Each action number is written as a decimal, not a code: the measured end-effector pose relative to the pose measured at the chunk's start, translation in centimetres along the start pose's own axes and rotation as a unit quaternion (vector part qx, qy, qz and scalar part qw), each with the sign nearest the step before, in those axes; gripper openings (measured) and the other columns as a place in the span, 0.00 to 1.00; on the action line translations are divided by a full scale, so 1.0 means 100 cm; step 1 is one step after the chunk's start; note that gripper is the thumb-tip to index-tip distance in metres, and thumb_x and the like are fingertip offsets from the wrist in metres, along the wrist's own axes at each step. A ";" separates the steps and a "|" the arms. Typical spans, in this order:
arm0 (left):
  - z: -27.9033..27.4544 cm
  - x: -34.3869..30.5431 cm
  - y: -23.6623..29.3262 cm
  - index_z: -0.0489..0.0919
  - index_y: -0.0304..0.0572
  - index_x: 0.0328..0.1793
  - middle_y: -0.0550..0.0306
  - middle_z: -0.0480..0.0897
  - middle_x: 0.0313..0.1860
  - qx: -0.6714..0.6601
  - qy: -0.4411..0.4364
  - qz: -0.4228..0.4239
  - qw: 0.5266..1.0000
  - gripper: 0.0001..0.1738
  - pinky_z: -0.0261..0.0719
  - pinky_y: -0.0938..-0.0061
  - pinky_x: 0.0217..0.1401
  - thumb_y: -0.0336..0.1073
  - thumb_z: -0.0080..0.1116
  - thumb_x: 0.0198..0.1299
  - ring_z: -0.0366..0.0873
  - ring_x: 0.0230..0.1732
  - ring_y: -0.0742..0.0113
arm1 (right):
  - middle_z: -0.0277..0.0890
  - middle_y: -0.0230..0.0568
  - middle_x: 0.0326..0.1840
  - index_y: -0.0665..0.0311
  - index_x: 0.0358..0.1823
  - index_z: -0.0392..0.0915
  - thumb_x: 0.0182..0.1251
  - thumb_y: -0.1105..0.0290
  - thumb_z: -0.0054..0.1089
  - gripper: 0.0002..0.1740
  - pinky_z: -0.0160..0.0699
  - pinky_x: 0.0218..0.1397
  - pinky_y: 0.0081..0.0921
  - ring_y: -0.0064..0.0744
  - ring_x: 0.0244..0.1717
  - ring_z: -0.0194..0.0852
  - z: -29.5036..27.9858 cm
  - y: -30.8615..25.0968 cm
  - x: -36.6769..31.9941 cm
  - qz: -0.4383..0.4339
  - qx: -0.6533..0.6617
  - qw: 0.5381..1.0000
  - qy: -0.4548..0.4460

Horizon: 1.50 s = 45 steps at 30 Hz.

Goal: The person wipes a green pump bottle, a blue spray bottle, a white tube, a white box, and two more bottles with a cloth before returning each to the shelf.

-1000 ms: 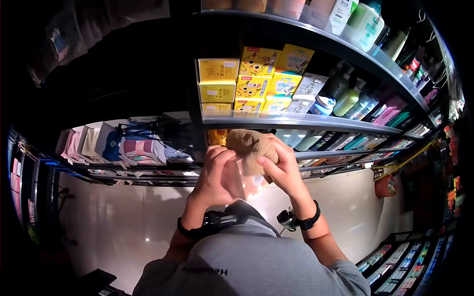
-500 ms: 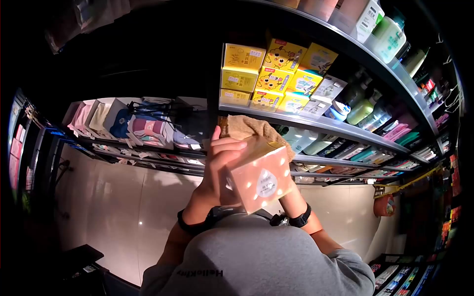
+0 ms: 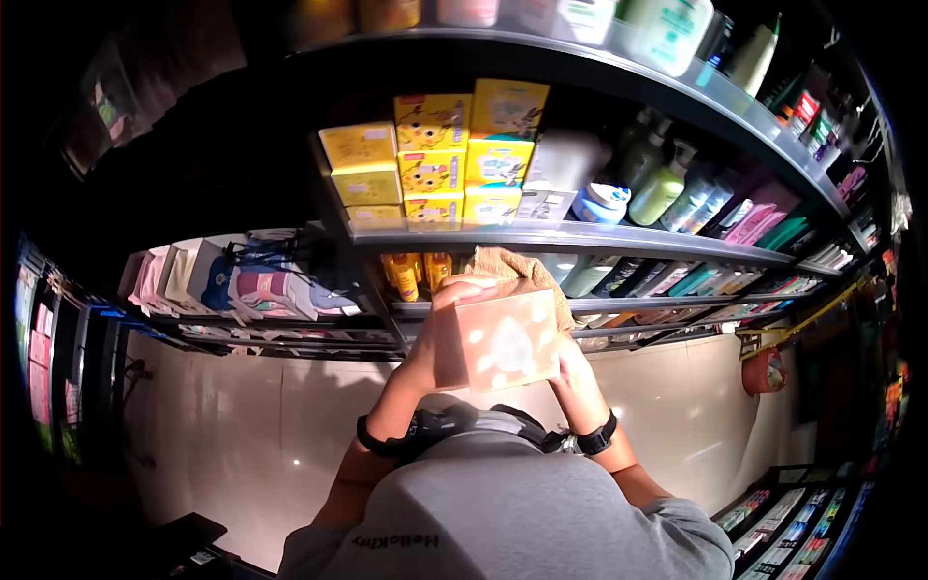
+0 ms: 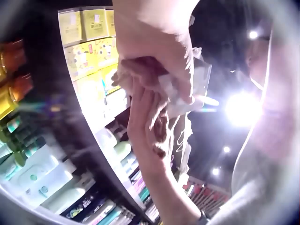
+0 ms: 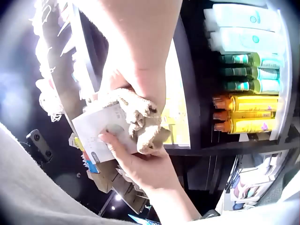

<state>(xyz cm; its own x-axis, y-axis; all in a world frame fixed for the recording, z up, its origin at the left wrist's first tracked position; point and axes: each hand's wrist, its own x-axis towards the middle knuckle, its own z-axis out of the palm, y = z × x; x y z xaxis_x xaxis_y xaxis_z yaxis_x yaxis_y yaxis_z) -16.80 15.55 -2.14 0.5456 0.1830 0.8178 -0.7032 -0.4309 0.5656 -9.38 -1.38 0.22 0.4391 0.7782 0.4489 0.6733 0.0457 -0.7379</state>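
Note:
A pink box (image 3: 512, 338) with pale spots and a drop-shaped label is held in front of the chest. My left hand (image 3: 422, 350) grips its left side; in the right wrist view that hand's thumb lies across the box's face. Behind the box, a brown cloth (image 3: 517, 265) shows above its top edge. My right hand (image 3: 573, 364) is mostly hidden by the box in the head view. The right wrist view shows the cloth (image 5: 143, 117) bunched in my right hand (image 5: 140, 77), against the box (image 5: 101, 131).
Yellow boxes (image 3: 432, 172) are stacked on the shelf ahead, beside bottles and a blue-and-white jar (image 3: 601, 203). Orange bottles (image 3: 404, 275) stand on the shelf below. Folded clothes (image 3: 266, 286) sit in bins at left. A red bucket (image 3: 764, 371) is on the floor at right.
The box has turned so its labelled face shows toward the head camera. The cloth has gone from the box's near top to behind it, with my right hand.

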 end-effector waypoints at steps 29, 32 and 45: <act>0.032 0.015 0.019 0.61 0.38 0.50 0.45 0.63 0.51 0.141 0.080 -0.099 0.982 0.38 0.65 0.67 0.56 0.28 0.68 0.28 0.64 0.54 0.54 | 0.70 0.38 0.44 0.71 0.49 0.65 0.58 0.68 0.46 0.19 0.68 0.46 0.20 0.22 0.43 0.68 -0.016 0.074 0.009 0.225 0.540 0.806 -0.090; 0.036 0.020 0.016 0.58 0.39 0.53 0.45 0.63 0.52 0.181 0.058 -0.047 0.981 0.42 0.65 0.67 0.57 0.27 0.69 0.28 0.64 0.55 0.54 | 0.67 0.39 0.49 0.70 0.53 0.60 0.59 0.63 0.50 0.25 0.67 0.50 0.23 0.24 0.48 0.67 -0.017 0.064 0.014 0.237 0.566 0.787 -0.069; 0.020 0.020 0.018 0.56 0.38 0.54 0.47 0.60 0.47 0.256 0.032 -0.080 0.963 0.45 0.63 0.70 0.52 0.31 0.71 0.27 0.62 0.49 0.58 | 0.60 0.44 0.55 0.72 0.58 0.54 0.52 0.56 0.55 0.37 0.57 0.58 0.30 0.34 0.57 0.58 -0.027 0.052 0.023 0.026 0.462 0.886 -0.024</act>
<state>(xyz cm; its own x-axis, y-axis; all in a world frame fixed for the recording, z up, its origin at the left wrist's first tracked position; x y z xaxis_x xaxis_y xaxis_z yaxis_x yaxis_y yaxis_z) -16.02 13.35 0.32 0.5872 0.3297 0.7393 -0.2877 -0.7687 0.5713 -3.26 -1.07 -1.20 0.4149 0.8193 0.3958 -0.1321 0.4847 -0.8647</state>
